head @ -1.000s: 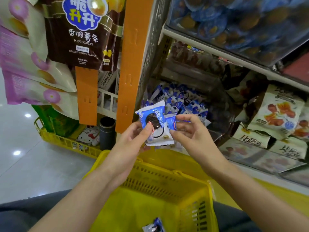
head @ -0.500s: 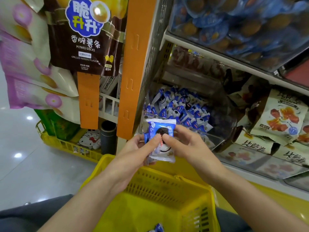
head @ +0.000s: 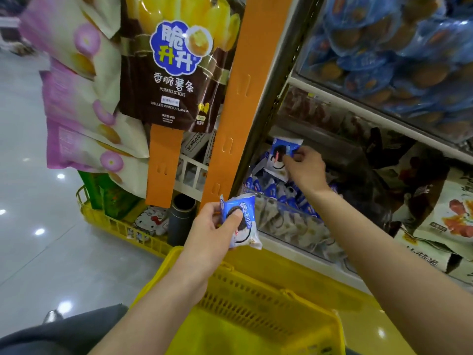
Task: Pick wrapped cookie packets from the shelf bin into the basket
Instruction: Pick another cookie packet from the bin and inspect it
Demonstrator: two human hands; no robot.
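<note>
My left hand point(head: 212, 231) grips a blue-and-white wrapped cookie packet point(head: 242, 221) just above the far rim of the yellow basket point(head: 256, 311). My right hand point(head: 304, 170) is inside the clear shelf bin point(head: 289, 224) and pinches a second cookie packet point(head: 281, 155), lifted above the heap of several more blue packets point(head: 271, 188). The basket sits low in front of me, its inside mostly out of frame.
An orange shelf post point(head: 230, 119) stands left of the bin. Potato stick bags point(head: 174, 67) hang at upper left. A shelf board point(head: 358, 106) with blue snack packs lies above the bin. Snack bags point(head: 448, 221) fill the right. A yellow floor crate point(head: 115, 224) stands at left.
Both hands held one packet together before. My right hand has let go, reached into the bin and picked up another packet. My left hand keeps the first packet, lower over the basket.
</note>
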